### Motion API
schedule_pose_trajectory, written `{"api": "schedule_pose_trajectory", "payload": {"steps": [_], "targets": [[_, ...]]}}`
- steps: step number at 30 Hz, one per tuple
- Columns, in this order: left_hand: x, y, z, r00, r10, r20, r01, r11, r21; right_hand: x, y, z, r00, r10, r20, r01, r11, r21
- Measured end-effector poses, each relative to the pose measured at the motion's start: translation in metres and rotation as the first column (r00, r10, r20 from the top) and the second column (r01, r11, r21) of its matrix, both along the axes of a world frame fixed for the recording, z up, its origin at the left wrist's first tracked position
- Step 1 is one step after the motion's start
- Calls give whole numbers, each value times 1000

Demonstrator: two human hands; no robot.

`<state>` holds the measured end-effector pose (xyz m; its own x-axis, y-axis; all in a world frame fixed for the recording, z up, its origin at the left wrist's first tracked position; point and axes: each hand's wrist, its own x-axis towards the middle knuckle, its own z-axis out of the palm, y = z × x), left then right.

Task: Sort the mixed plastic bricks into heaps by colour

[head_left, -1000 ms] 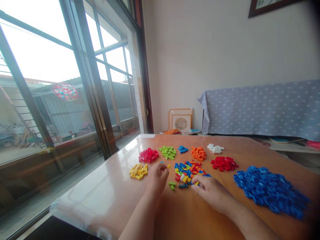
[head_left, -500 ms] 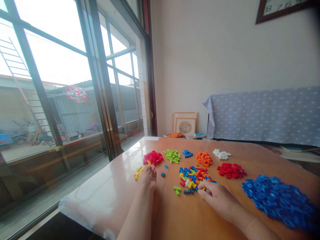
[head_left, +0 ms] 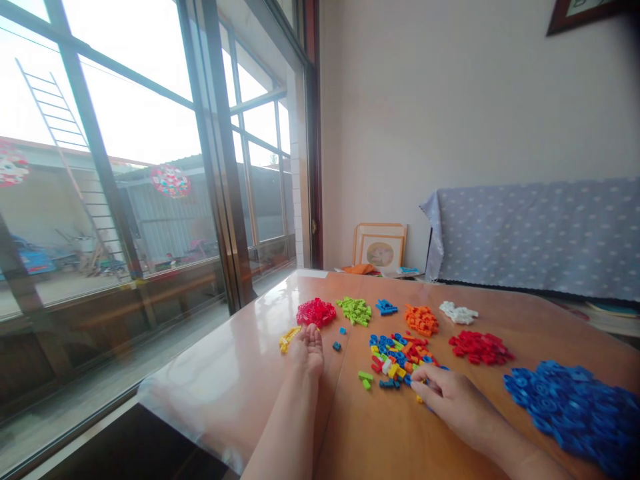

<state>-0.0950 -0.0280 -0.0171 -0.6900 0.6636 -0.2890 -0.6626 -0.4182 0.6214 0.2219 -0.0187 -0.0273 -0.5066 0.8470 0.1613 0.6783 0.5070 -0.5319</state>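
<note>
Over the table (head_left: 360, 433), the left hand (head_left: 310, 353) is being held at 9 o'clock from the mixed brick pile (head_left: 395, 357), its fingers loosely extended, the yellow pile (head_left: 287, 341) being partly covered. At the mixed brick pile's 4 o'clock edge, the right hand (head_left: 445, 390) is being held with fingers curled toward the thumb; whether 1 yellow brick (head_left: 419, 399) is being pinched cannot be told.

Mixed heap (head_left: 395, 353) is a loose single-ish layer of little plastic bricks, roundish blue bits plus red, orange, green, yellow and white, sitting well in from the surface's (head_left: 225, 380) left edge. Yellow pile (head_left: 288, 341) is closer to that edge, partly hidden. One yellow piece (head_left: 419, 399) pokes out at the heap's near side.
</note>
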Motion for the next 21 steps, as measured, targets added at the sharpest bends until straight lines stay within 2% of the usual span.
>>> {"api": "schedule_pose_trajectory", "payload": {"steps": [5,11,14,17,21], "targets": [[-1,-3,2,999,5,49,-4,1000,-20,1,1,-2,1000,0,-10,0,1000,-3],[0,-1,0,1000,23,1,-23,999,-38,1,1,-1,1000,-13,-12,13,1000,-24],[3,1,-2,990,53,-131,-60,997,-47,0,1,2,1000,-14,-19,13,1000,-26],[5,-1,2,942,94,-322,-123,990,-71,0,0,4,999,-27,-22,27,999,-21],[4,-6,17,914,99,-393,-158,980,-121,-1,-3,8,998,-40,-42,40,999,-1]]}}
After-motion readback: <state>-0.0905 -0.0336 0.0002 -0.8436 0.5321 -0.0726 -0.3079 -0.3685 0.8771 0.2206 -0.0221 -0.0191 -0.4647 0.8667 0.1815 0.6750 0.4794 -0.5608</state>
